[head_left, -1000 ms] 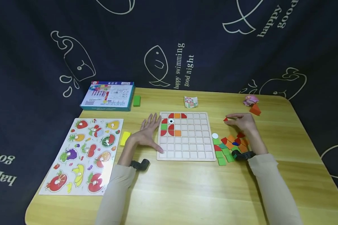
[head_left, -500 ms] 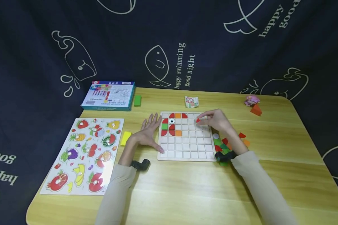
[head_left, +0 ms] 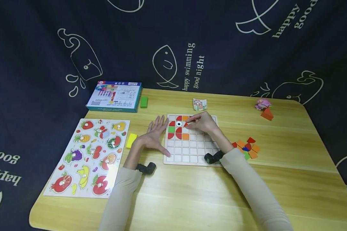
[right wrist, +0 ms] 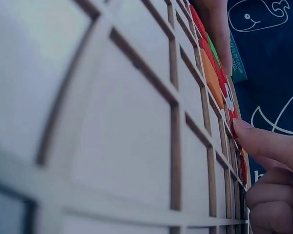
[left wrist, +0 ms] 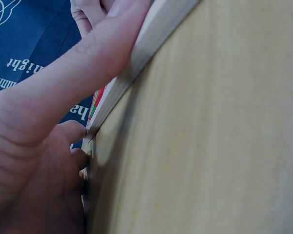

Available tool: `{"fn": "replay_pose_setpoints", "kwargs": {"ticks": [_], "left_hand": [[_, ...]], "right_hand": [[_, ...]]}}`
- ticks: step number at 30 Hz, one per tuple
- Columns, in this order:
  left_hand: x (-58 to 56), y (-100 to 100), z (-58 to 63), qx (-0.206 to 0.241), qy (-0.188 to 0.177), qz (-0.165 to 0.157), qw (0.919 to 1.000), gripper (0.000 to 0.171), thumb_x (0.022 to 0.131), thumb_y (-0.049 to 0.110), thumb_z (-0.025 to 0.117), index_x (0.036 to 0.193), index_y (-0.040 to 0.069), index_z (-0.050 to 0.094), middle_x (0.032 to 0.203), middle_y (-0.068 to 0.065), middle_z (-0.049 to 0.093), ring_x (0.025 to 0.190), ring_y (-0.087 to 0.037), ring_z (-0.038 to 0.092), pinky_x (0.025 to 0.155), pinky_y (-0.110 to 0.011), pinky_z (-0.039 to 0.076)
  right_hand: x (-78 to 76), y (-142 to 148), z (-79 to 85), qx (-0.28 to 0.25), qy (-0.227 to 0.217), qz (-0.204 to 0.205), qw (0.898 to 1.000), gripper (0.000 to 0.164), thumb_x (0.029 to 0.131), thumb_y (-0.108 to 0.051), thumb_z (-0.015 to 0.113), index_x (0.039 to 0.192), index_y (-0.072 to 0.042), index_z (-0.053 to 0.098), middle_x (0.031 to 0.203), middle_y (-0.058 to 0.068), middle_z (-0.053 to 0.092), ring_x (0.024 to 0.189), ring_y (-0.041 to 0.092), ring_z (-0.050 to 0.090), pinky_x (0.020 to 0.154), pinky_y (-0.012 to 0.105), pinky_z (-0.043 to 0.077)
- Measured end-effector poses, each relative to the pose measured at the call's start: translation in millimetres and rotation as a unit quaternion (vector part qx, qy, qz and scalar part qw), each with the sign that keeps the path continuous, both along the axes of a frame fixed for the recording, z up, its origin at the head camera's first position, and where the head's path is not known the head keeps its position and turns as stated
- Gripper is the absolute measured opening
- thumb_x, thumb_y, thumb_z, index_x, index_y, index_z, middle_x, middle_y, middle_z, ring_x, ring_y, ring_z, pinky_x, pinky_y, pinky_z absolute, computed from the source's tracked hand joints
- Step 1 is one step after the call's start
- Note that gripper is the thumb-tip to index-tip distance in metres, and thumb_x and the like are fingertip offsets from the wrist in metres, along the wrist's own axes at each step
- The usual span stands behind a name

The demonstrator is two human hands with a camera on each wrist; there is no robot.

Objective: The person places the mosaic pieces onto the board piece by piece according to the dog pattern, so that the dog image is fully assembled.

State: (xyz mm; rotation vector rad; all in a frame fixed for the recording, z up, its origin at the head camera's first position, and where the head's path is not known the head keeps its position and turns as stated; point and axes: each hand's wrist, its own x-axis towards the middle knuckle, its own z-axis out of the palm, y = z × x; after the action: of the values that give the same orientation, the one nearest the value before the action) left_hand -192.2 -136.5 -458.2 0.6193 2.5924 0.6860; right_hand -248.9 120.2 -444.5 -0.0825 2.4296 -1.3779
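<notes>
A wooden grid board (head_left: 186,151) lies mid-table, with red, orange and green tiles and an eye tile (head_left: 178,124) set in its upper left cells. Spread along the board's left edge, my left hand (head_left: 152,137) has its fingertips at the top corner and its thumb near the bottom one. In the left wrist view the thumb (left wrist: 73,73) lies against the board's side. My right hand (head_left: 204,123) pinches a small red tile (head_left: 186,124) between thumb and fingers, just right of the eye tile. The right wrist view shows this red tile (right wrist: 235,128) at the thumb tip, close over the cells.
Loose tiles (head_left: 253,154) lie right of the board, partly behind my right forearm. A pattern card (head_left: 200,104) is behind it. To the left are a fruit puzzle (head_left: 88,157), a box (head_left: 114,97), a yellow block (head_left: 131,140) and a green block (head_left: 144,102).
My right hand has carried the red tile leftward, from the table right of the board to beside the eye tile. The left hand stays at the board's edge. The head view has shifted slightly.
</notes>
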Motion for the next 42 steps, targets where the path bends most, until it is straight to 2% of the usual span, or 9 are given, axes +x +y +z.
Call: {"fn": "replay_pose_setpoints", "kwargs": {"ticks": [9,14,17,20,22,28,33,37,42], "left_hand": [[-0.2,0.4,-1.0,0.0,0.002,-0.001,1.0,0.15,0.05,0.065,0.086,0.155,0.016,-0.01,0.161,-0.009,-0.023,0.148,-0.028,-0.024,0.121,-0.052,-0.014],[0.2,2.3,1.4,-0.002,0.003,-0.003,1.0,0.15,0.05,0.065,0.086,0.155,0.016,-0.01,0.161,-0.009,-0.023,0.148,-0.028,-0.024,0.121,-0.051,-0.014],[-0.7,4.7,1.8,-0.003,0.006,-0.009,0.9999,0.15,0.05,0.065,0.085,0.155,0.016,-0.01,0.161,-0.01,-0.023,0.148,-0.029,-0.024,0.121,-0.052,-0.013],[-1.1,5.6,1.4,-0.004,0.007,-0.012,0.9999,0.15,0.05,0.065,0.085,0.155,0.016,-0.01,0.161,-0.01,-0.023,0.148,-0.03,-0.024,0.121,-0.052,-0.013],[-0.8,5.0,0.8,-0.003,0.006,-0.011,0.9999,0.15,0.05,0.065,0.085,0.155,0.016,-0.01,0.161,-0.01,-0.023,0.148,-0.03,-0.024,0.121,-0.053,-0.013],[1.3,-0.4,-1.1,0.001,0.005,0.002,1.0,0.151,0.049,0.065,0.086,0.155,0.017,-0.01,0.161,-0.01,-0.023,0.148,-0.029,-0.024,0.121,-0.053,-0.011],[1.3,-3.6,-1.5,0.005,0.005,0.003,1.0,0.15,0.05,0.065,0.086,0.155,0.016,-0.01,0.161,-0.011,-0.023,0.148,-0.03,-0.024,0.121,-0.054,-0.011],[0.1,-1.6,-2.0,0.012,0.005,-0.005,0.9999,0.149,0.051,0.065,0.085,0.155,0.016,-0.009,0.161,-0.011,-0.023,0.148,-0.03,-0.023,0.121,-0.054,-0.012],[-0.5,-0.4,-2.7,0.013,-0.001,-0.001,0.9999,0.15,0.05,0.064,0.086,0.155,0.017,-0.009,0.161,-0.009,-0.023,0.148,-0.028,-0.024,0.121,-0.052,-0.013]], "right_hand": [[0.9,-1.1,-1.0,0.019,0.032,0.003,0.999,0.016,0.074,-0.015,0.083,0.089,-0.01,0.079,0.09,0.007,0.073,0.049,0.007,0.03,0.046,0.02,0.023],[5.7,5.1,5.3,0.053,0.048,0.012,0.997,0.021,0.074,-0.02,0.084,0.093,-0.013,0.079,0.098,0.003,0.073,0.062,0.011,0.035,0.053,0.023,0.026],[12.2,25.5,12.1,0.069,0.056,-0.002,0.996,0.024,0.075,-0.027,0.083,0.096,-0.016,0.078,0.079,-0.001,0.063,0.062,0.013,0.034,0.052,0.026,0.026],[23.7,60.4,17.8,0.075,0.066,-0.022,0.995,0.027,0.079,-0.03,0.08,0.102,-0.016,0.077,0.059,-0.003,0.044,0.055,0.014,0.032,0.048,0.027,0.025],[34.5,87.3,20.0,0.083,0.065,-0.035,0.994,0.029,0.08,-0.03,0.078,0.104,-0.014,0.076,0.055,-0.003,0.035,0.05,0.015,0.03,0.045,0.028,0.023],[60.2,141.8,15.5,0.103,0.011,-0.004,0.995,0.035,0.079,-0.026,0.08,0.109,-0.012,0.073,0.054,-0.004,0.028,0.048,0.012,0.028,0.046,0.027,0.024],[57.6,143.1,8.2,0.097,-0.016,0.018,0.995,0.034,0.078,-0.031,0.08,0.106,-0.014,0.074,0.056,-0.006,0.026,0.051,0.011,0.026,0.048,0.025,0.022],[55.4,141.5,7.4,0.092,-0.027,0.023,0.995,0.032,0.078,-0.029,0.08,0.102,-0.009,0.073,0.057,-0.004,0.025,0.052,0.012,0.026,0.048,0.027,0.022],[54.3,143.0,7.4,0.1,-0.038,0.059,0.993,0.036,0.081,-0.03,0.078,0.106,-0.005,0.068,0.058,-0.004,0.028,0.053,0.012,0.029,0.049,0.026,0.026]]}}
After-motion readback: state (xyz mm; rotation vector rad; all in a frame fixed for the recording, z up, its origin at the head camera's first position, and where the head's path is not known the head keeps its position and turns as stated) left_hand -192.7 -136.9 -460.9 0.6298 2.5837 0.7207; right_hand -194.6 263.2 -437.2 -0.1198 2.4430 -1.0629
